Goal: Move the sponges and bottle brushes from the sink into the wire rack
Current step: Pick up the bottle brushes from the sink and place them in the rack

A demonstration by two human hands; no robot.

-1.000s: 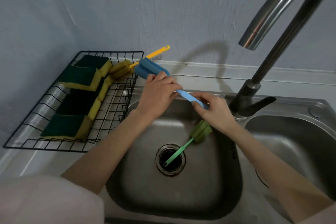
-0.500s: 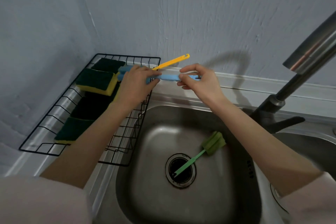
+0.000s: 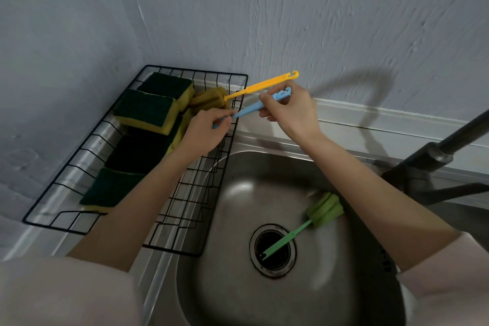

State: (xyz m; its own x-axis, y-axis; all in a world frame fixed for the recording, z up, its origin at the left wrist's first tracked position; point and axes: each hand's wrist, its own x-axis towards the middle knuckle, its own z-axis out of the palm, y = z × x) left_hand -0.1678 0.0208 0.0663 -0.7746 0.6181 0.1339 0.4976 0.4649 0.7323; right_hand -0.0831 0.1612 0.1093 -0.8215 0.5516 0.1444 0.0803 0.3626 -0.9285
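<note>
Both hands hold the blue bottle brush (image 3: 254, 107) over the right rim of the black wire rack (image 3: 79, 151). My left hand (image 3: 203, 132) covers its sponge end inside the rack, and my right hand (image 3: 288, 111) pinches the handle near its hooked tip. A yellow bottle brush (image 3: 262, 85) lies just behind it, its sponge head in the rack and its handle sticking out over the rim. Several green-and-yellow sponges (image 3: 148, 108) fill the rack. A green bottle brush (image 3: 317, 216) lies in the steel sink (image 3: 238, 286), its handle across the drain (image 3: 274, 249).
A dark faucet base and lever (image 3: 434, 172) stand at the right behind the sink. The rack sits in the corner against the pale walls on the steel counter (image 3: 264, 140). A second basin edge shows at the far right.
The blue brush went from above the sink up and left to the rack, and now tilts down into it. My left hand has sunk lower inside the rack. The view shifted left.
</note>
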